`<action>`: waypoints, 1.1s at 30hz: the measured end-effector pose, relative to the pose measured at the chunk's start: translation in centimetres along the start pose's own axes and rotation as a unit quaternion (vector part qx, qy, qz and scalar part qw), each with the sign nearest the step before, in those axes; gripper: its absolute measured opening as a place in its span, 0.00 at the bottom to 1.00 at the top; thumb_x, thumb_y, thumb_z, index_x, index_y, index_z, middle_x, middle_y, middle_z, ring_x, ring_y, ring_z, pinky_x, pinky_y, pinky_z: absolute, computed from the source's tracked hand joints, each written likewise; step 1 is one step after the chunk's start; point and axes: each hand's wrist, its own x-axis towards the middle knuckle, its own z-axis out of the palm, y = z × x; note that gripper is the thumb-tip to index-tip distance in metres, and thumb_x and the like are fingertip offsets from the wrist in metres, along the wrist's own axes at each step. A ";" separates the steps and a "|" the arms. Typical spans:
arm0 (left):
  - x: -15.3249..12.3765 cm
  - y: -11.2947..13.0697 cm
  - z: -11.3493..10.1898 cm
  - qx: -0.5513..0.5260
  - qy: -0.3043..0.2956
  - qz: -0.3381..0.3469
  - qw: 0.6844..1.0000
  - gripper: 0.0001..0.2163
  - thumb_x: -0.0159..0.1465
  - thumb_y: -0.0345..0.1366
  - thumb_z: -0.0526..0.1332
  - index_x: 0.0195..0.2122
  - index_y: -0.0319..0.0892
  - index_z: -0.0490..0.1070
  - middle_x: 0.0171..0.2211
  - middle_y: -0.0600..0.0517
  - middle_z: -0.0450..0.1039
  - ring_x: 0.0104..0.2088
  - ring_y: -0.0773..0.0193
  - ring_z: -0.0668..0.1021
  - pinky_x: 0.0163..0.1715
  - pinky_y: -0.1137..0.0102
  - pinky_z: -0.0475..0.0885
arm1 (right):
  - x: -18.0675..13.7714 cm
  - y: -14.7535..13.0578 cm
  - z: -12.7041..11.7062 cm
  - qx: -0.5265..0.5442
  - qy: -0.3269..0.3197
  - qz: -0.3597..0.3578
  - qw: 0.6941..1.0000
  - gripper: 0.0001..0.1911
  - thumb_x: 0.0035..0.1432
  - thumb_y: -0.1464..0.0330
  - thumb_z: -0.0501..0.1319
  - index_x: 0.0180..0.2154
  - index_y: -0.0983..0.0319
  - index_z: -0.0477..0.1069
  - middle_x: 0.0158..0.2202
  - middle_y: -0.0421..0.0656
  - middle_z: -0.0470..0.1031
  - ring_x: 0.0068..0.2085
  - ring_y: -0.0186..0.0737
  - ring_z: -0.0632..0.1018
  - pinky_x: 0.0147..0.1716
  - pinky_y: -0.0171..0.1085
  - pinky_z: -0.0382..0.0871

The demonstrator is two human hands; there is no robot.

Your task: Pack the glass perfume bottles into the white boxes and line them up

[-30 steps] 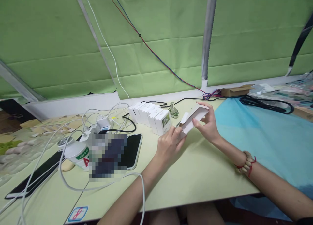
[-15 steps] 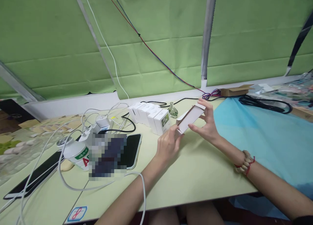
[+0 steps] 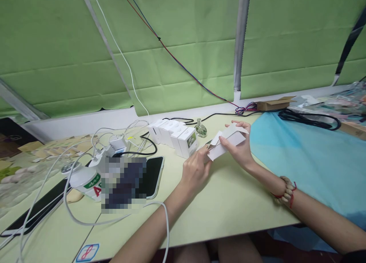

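Note:
A small white carton (image 3: 228,140) with loose flaps is held between both hands above the table. My left hand (image 3: 196,167) grips its lower left end, fingers closed round the edge. With thumb in front and fingers behind, my right hand (image 3: 239,146) clasps the other end and side. Just beyond the left hand stands a row of white boxes (image 3: 183,141), the nearest bearing a green picture. A greenish glass bottle (image 3: 200,129) with a narrow neck stands behind the carton.
Left of the hands lie a phone (image 3: 153,177), a white bottle (image 3: 85,181) and a power strip (image 3: 104,156) with tangled white cables. A light blue sheet (image 3: 303,160) covers the right side, with a coiled black cable (image 3: 309,120) and an open cardboard box (image 3: 274,104) behind.
The carton has turned: its open inside faced me before, and now flaps and outer panels show. My right thumb has moved onto the carton's front and the right fingers have closed round it.

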 end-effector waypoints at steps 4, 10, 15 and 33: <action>-0.1 0.1 0.1 -0.008 -0.006 -0.006 1.000 0.17 0.59 0.27 0.56 0.49 0.41 0.57 0.37 0.49 0.75 0.32 0.65 0.78 0.27 0.75 0.69 | 0.0 -0.1 -0.1 -0.008 -0.006 -0.015 1.000 0.30 0.45 0.61 0.66 0.43 0.56 0.50 0.53 0.48 0.54 0.52 0.44 0.70 0.46 0.46 0.70; 0.0 0.1 0.2 -0.002 0.025 -0.001 1.000 0.14 0.60 0.28 0.57 0.47 0.41 0.58 0.33 0.50 0.75 0.29 0.66 0.78 0.24 0.76 0.67 | 0.2 -0.4 -0.3 -0.034 -0.004 -0.066 0.997 0.28 0.45 0.63 0.65 0.43 0.57 0.50 0.52 0.49 0.55 0.51 0.43 0.70 0.48 0.46 0.69; 0.1 0.2 0.1 0.005 0.033 0.007 0.999 0.10 0.61 0.29 0.56 0.44 0.41 0.59 0.31 0.52 0.75 0.26 0.67 0.77 0.21 0.76 0.64 | 0.2 -0.7 -0.3 -0.065 0.004 -0.083 0.994 0.29 0.44 0.62 0.66 0.44 0.58 0.52 0.50 0.49 0.56 0.52 0.46 0.68 0.49 0.48 0.66; -0.1 1.1 -0.1 -0.261 0.008 -0.246 0.934 0.20 0.65 0.39 0.55 0.55 0.44 0.50 0.46 0.45 0.70 0.38 0.64 0.77 0.31 0.72 0.71 | -0.6 0.0 -0.6 -0.063 -0.118 -0.057 0.989 0.48 0.46 0.57 0.66 0.61 0.52 0.39 0.62 0.52 0.48 0.55 0.49 0.67 0.44 0.47 0.72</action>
